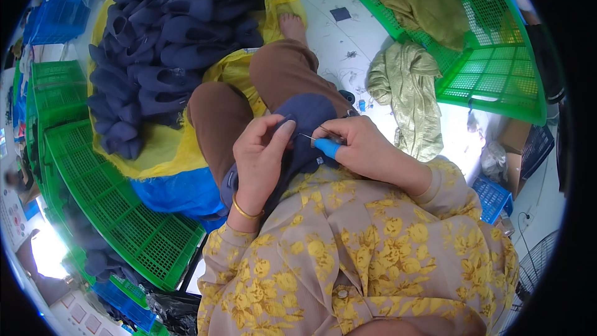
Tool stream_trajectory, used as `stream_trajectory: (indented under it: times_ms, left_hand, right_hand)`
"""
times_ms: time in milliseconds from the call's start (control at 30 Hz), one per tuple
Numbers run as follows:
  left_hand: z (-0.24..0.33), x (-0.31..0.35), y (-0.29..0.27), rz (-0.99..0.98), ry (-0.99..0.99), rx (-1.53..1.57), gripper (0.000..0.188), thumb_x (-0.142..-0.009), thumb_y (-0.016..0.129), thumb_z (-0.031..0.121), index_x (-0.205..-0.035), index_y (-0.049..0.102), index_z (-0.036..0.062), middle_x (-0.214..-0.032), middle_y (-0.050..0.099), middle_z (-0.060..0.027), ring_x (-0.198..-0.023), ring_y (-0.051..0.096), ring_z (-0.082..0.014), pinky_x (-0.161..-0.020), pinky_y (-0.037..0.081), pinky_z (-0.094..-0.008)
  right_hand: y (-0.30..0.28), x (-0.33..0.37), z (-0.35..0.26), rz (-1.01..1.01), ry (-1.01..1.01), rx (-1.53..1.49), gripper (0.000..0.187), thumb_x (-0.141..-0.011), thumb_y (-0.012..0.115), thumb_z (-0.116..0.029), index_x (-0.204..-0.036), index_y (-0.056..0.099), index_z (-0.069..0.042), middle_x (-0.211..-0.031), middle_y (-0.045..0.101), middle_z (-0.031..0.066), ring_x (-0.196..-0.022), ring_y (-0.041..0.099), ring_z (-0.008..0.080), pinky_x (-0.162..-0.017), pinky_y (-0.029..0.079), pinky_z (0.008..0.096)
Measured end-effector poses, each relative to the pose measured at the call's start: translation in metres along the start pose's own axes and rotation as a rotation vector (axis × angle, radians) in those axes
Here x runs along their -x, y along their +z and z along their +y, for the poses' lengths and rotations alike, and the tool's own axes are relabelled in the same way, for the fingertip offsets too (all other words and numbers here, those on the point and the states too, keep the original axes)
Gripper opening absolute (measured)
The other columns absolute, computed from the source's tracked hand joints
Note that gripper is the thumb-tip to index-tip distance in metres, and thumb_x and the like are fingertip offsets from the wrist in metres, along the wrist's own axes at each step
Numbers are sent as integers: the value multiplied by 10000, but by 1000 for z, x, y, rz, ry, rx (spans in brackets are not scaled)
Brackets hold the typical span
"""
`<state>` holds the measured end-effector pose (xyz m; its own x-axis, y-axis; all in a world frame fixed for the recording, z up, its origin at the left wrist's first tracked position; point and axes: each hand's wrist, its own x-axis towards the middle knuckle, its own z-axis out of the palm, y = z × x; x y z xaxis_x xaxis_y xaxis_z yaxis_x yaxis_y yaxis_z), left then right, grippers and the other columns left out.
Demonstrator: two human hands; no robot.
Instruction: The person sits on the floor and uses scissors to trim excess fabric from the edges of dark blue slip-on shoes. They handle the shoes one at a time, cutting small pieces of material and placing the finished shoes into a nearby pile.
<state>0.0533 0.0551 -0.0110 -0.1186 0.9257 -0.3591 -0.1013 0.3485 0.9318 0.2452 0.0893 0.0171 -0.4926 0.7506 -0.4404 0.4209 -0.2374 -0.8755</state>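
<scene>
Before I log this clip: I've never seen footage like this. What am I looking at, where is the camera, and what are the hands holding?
There is no machine here. A seated person wears a wide fisheye camera on the head, looking down at their own lap, so straight edges bend near the rim. The left hand, with a gold bangle, pinches a navy fabric piece resting on the knees. The right hand holds a blue-handled tool with a thin metal tip pointed at the fabric. Ahead on the left lies a pile of similar navy pieces on a yellow sheet. Green crates stand around, and an olive cloth lies on the floor to the right.
</scene>
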Motion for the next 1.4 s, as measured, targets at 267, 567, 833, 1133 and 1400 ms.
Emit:
stream_trajectory:
  times_ms: [267, 567, 833, 1133, 1400]
  left_hand:
    - [-2, 0, -2, -47, 31, -73, 120, -909, 656, 64, -988, 640, -25, -846, 628, -5, -718, 568, -61, -662, 473, -198]
    - [-8, 1, -1, -36, 55, -103, 124, -889, 679, 63, -970, 646, -25, -831, 617, -2, -697, 562, -56, -634, 455, -195]
    - [-1, 1, -1, -40, -10, -20, 136, -918, 652, 88, -1001, 644, -20, -857, 636, -3, -713, 569, -54, -652, 477, -197]
    - [0, 1, 2, 14, -41, 54, 152, -897, 677, 87, -995, 646, -25, -798, 629, 0, -657, 570, -54, -608, 476, -194]
    - [2, -1, 0, -23, -137, 99, 148, -926, 639, 103, -1035, 624, 4, -861, 619, 10, -724, 580, -52, -670, 513, -206]
  right_hand:
    - [-8, -5, -15, -48, 10, 112, 155, -837, 604, -126, -865, 680, 5, -678, 628, 182, -567, 579, 276, -560, 438, 373]
    - [-10, -15, -24, -139, 123, 212, 149, -776, 571, -70, -857, 668, 9, -687, 632, 175, -608, 608, 277, -582, 463, 373]
    - [-3, -7, -5, -49, -7, 114, 127, -864, 609, -124, -930, 648, -23, -743, 636, 160, -680, 614, 307, -610, 446, 385]
    - [13, -5, 16, 61, -96, 74, 187, -845, 573, -32, -1014, 638, -79, -829, 665, 132, -743, 646, 306, -643, 475, 366]
    - [19, -2, 24, 113, -109, 100, 294, -770, 557, 15, -1020, 636, -118, -787, 648, 143, -720, 643, 328, -626, 477, 390]
